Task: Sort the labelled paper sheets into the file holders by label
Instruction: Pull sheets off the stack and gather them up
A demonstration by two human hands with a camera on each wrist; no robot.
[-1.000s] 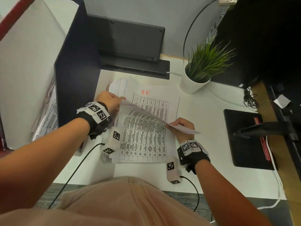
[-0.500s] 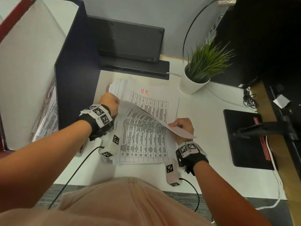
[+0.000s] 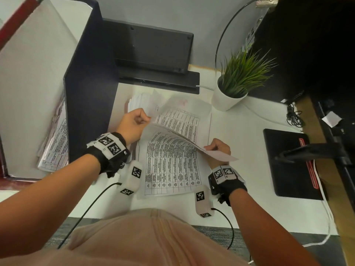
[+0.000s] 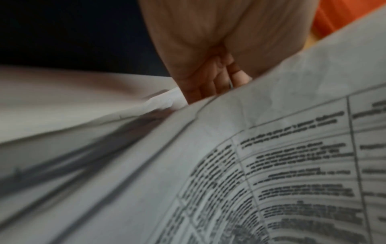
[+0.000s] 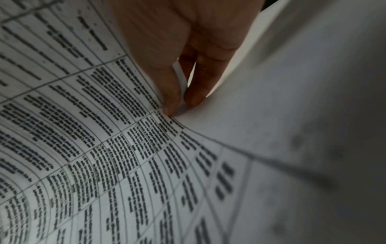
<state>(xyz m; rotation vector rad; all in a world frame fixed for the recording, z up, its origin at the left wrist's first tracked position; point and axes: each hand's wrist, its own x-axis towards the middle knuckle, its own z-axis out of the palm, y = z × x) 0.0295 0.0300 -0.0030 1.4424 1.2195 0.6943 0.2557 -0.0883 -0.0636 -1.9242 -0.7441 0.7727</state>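
Observation:
A stack of printed table sheets [image 3: 171, 169] lies on the white desk [image 3: 240, 131]. My left hand [image 3: 134, 121] pinches the upper left corner of the top sheet [image 3: 180, 129], and my right hand [image 3: 217, 148] pinches its right edge. That sheet is lifted and curled between them, its blank underside showing by the right hand. Close up, the left hand's fingers [image 4: 211, 82] curl at the paper's [image 4: 282, 156] edge, and the right thumb and fingertips [image 5: 173, 99] nip a sheet [image 5: 292, 99]. A faint red label [image 3: 181, 102] shows behind. The dark file holder [image 3: 90, 93] stands left, with sheets [image 3: 55, 148] inside.
A potted plant [image 3: 236, 87] stands at the back right of the stack. A black tray [image 3: 153, 54] sits at the back, a black pad [image 3: 288, 164] and a dark arm [image 3: 311, 150] at the right. Cables [image 3: 294, 118] trail along the right edge.
The top sheet has been raised higher and now veils the red HR label behind it. My left hand shifted slightly with the corner; my right hand stays at the edge.

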